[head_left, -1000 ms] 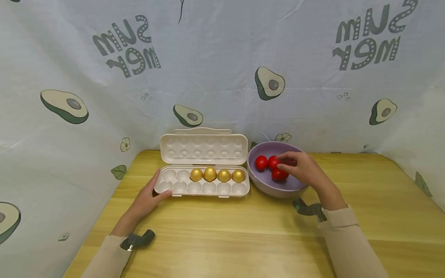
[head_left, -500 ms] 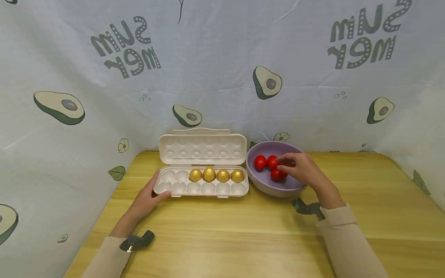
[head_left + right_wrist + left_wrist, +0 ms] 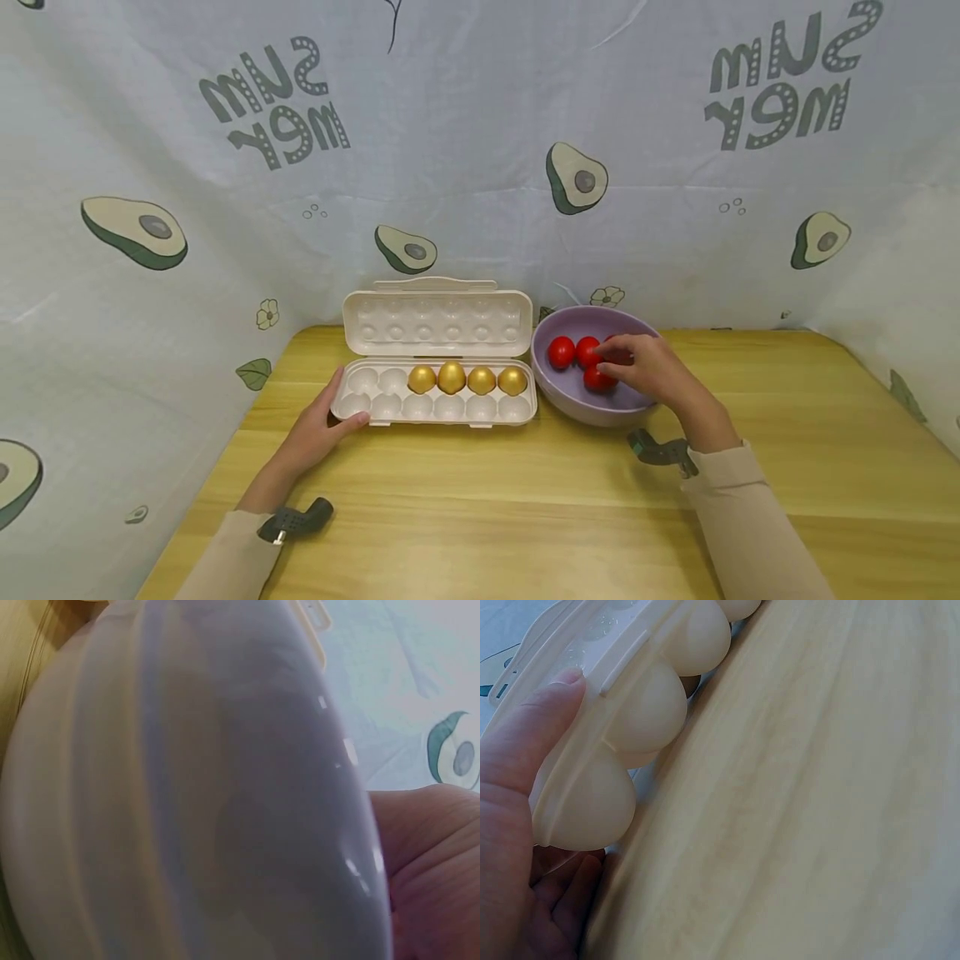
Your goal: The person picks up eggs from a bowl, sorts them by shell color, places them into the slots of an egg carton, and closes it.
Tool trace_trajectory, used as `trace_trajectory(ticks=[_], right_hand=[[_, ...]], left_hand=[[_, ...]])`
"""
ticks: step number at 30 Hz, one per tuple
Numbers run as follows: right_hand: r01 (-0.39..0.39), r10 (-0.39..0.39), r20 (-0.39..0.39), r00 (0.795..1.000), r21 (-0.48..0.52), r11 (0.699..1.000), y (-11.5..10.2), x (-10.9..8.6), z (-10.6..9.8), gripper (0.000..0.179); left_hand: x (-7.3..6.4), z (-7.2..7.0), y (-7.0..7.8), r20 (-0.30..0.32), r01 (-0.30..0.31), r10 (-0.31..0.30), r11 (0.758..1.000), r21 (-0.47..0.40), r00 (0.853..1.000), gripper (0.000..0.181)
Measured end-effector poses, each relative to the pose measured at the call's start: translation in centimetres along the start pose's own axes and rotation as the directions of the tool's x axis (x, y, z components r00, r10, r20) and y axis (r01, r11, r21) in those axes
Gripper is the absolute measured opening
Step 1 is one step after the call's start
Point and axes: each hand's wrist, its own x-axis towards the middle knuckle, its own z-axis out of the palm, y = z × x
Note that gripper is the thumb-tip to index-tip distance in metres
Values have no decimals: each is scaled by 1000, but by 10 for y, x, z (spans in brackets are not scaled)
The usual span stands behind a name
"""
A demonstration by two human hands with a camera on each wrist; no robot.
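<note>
My left hand grips the left end of the open white plastic egg carton, thumb over the front rim. In the left wrist view, fingers curl beneath its rounded cups. Several gold eggs sit in the back row, while the front row holds none. Beside the carton, a purple bowl contains several red eggs. My right hand reaches over the bowl's right side, thumb and fingers apart close above the eggs, partly covering one. The bowl wall hides those fingertips in the right wrist view.
The carton's raised lid stands near a pale cloth backdrop printed with avocados and lettering. Carton and bowl stand toward the back of a wooden table. A dark wrist device sits on each wrist.
My right hand has dipped slightly over the bowl, showing more of a red egg behind its fingers. The left hand stays on the carton, and the eggs keep their places.
</note>
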Motion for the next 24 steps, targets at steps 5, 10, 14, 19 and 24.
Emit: trace_trajectory(ticks=[5,10,14,19,24], right_hand=[[11,-11,3,1000,-11,1000,-1,-1,0,24],[19,-18,3,1000,-31,999,-1,-1,1,25],[23,-22,18,1000,-33,999,-1,-1,3,24],[20,-18,34,999,-46,999,0,-1,4,23],[-8,10,51,999,-52,999,0,-1,5,25]], left_hand=[[-1,-1,2,-1,4,-4,1000,-4,1000,96],[-1,0,1,1,2,-2,1000,-2,1000,96],[-1,0,1,1,3,-3,1000,-9,1000,96],[0,0,0,6,4,-4,1000,-8,1000,96],[-1,0,0,7,8,-8,1000,-8,1000,96]])
